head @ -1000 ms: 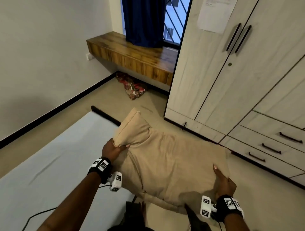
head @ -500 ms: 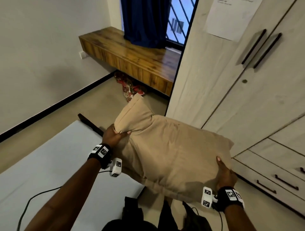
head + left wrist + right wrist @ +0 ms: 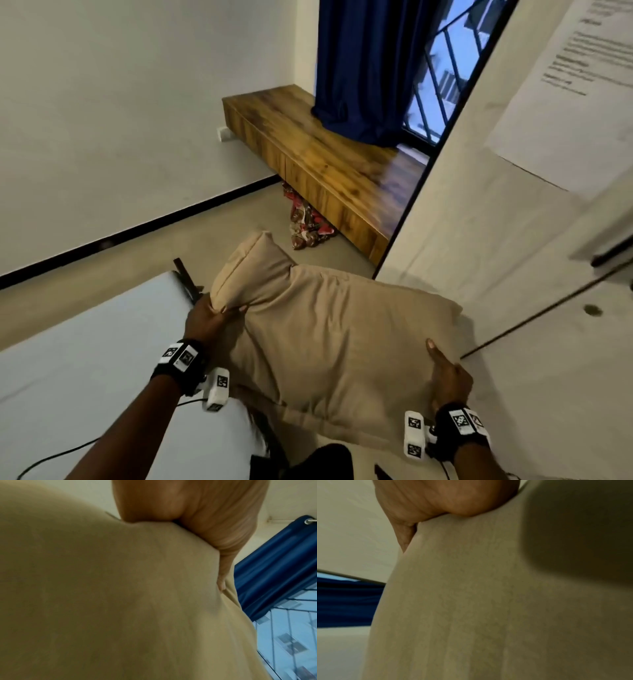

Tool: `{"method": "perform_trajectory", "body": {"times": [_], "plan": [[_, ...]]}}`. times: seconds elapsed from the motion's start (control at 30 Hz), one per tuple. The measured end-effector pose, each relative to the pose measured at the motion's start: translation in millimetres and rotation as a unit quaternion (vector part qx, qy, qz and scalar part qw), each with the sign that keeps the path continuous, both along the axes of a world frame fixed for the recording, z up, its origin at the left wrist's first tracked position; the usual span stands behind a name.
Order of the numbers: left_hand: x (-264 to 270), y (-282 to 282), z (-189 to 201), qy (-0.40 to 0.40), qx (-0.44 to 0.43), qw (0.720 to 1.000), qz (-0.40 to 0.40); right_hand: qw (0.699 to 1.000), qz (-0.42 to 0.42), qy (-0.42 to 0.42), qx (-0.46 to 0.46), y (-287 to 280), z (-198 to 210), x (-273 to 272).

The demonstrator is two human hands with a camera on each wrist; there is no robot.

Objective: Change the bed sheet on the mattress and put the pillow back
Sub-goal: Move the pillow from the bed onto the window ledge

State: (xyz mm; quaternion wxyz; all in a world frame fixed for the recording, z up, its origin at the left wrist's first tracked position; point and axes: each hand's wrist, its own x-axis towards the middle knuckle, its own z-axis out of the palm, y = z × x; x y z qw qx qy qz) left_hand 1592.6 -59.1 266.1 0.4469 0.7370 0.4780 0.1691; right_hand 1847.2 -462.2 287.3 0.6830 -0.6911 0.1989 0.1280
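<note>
**Here, a pillow held aloft in both hands**

Here the tan pillow (image 3: 335, 329) hangs clear of the floor, between the mattress (image 3: 85, 342) at eight o'clock and the pale wardrobe (image 3: 513, 240) at two o'clock. The left hand (image 3: 209, 318) pinches the pillow's bunched far-left corner, fingers curled into the fabric. The right hand (image 3: 448, 377) clasps the near-right edge, thumb laid flat on top; its other fingers are hidden beneath. A light sheet covers the mattress. At twelve o'clock a wooden bench (image 3: 329, 164) sits under a blue curtain (image 3: 366, 68), with a crumpled red patterned cloth (image 3: 308, 222) on the floor beneath it.
</note>
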Motion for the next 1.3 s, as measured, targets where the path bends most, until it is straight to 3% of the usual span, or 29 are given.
{"method": "perform_trajectory", "body": {"times": [0.2,0.33,0.43,0.53,0.7,0.97,1.17,1.3], "plan": [[11.9,68.9,-0.1,0.051,0.035,0.994,0.092,0.994,0.105,-0.021,0.030,105.3,-10.9,68.2],[39.3,137.6,-6.3,0.061,0.042,0.987,0.144,0.986,0.162,-0.002,0.029,193.5,-26.2,126.9],[66.9,198.1,-6.2,0.056,0.036,0.981,0.183,0.981,0.184,-0.036,0.052,269.3,-32.0,170.9],[99.8,256.5,12.7,0.054,0.045,0.979,0.191,0.980,0.173,-0.083,0.057,341.8,-13.5,204.0],[182.8,348.6,69.5,0.058,0.094,0.982,0.153,0.986,0.136,-0.047,0.083,436.1,0.2,276.1],[369.9,444.6,99.9,0.021,0.118,0.989,0.086,0.995,0.045,-0.026,0.083,485.2,7.8,404.9],[511.1,478.8,104.7,0.015,0.121,0.992,0.033,0.997,-0.016,-0.080,0.017,492.6,16.8,484.6],[611.8,500.9,113.4,0.022,0.128,0.991,-0.042,0.995,-0.075,-0.065,-0.005,489.4,22.9,527.4]]}}
